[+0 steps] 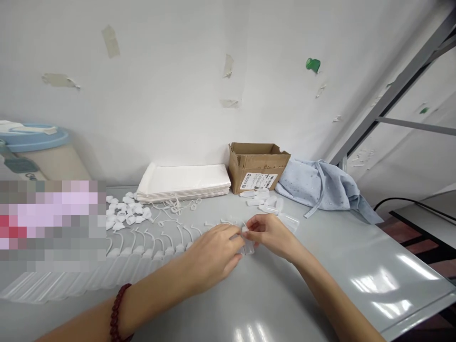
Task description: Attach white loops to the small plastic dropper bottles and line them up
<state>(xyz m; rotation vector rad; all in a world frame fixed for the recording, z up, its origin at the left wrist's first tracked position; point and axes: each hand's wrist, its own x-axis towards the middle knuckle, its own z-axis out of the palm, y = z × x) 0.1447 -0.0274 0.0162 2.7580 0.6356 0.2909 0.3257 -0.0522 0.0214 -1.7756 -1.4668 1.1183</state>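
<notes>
My left hand [215, 251] has its fingers bent over a small clear plastic bottle [249, 247] low above the grey table. From the other side, my right hand [269, 232] pinches the white top of this bottle between thumb and fingers. Part of the top is hidden by the fingertips. To the left runs a row of clear plastic bottles [123, 263] lying side by side, each with a white top and a thin curved white strip. My left forearm crosses in front of part of that row. Loose clear bottles [272, 205] lie beyond my right hand.
White caps [126, 211] are heaped at the left, with loose thin white strips [174, 206] beside them. Behind stand a stack of white sheets [185, 180] and an open cardboard box [258, 168]. Light blue cloth [317, 183] lies at right; a lidded bin [46, 152] is at left.
</notes>
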